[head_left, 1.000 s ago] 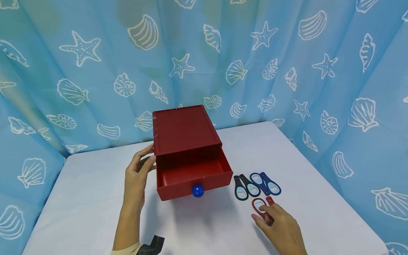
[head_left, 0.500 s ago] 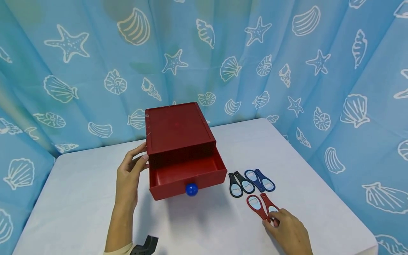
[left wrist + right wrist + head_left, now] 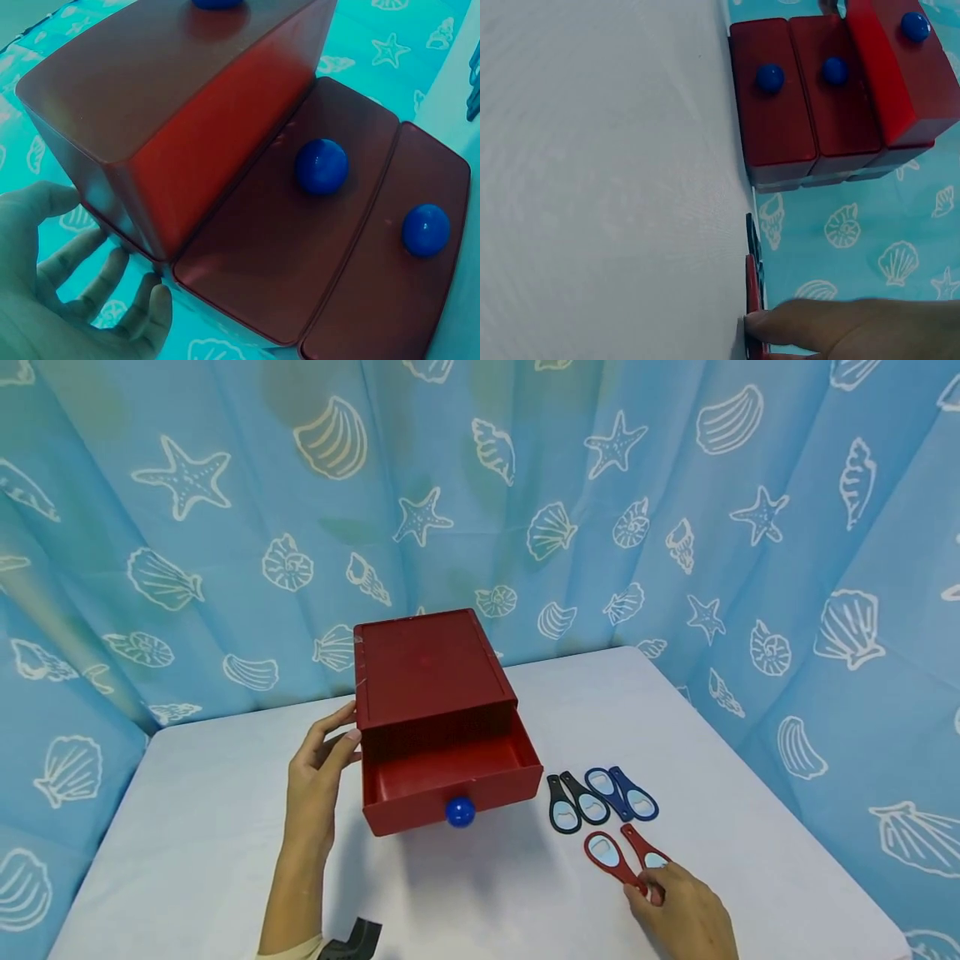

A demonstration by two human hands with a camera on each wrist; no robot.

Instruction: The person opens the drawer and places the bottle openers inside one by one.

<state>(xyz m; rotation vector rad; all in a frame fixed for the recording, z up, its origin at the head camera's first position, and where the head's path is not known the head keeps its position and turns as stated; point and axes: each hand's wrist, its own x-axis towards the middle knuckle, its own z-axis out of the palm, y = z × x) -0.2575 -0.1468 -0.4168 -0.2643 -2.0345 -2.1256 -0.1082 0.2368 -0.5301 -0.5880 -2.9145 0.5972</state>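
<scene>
My left hand point(image 3: 315, 777) rests its fingertips against the left side of a dark red chest of drawers point(image 3: 431, 668). The chest's top drawer point(image 3: 498, 792), with a blue knob point(image 3: 460, 812), is pulled out and nothing shows inside it. In the left wrist view two lower drawers point(image 3: 247, 262) stay closed. Over to the right, my right hand point(image 3: 686, 914) pinches the handle end of one red bottle opener point(image 3: 602, 850) between thumb and index finger. A second red bottle opener point(image 3: 632, 839) lies right beside it, its lower part hidden by the fingers.
Two black bottle openers point(image 3: 564, 817) lie behind the red ones, close to the chest. Next to them are two blue bottle openers point(image 3: 641, 803). A white table point(image 3: 225, 827) bears everything, with a blue seashell curtain point(image 3: 465, 485) behind and at the sides.
My right hand has come down on the red bottle openers from slightly left and now pinches the handle of the left one, which has shifted a little. My left hand stays at the chest.
</scene>
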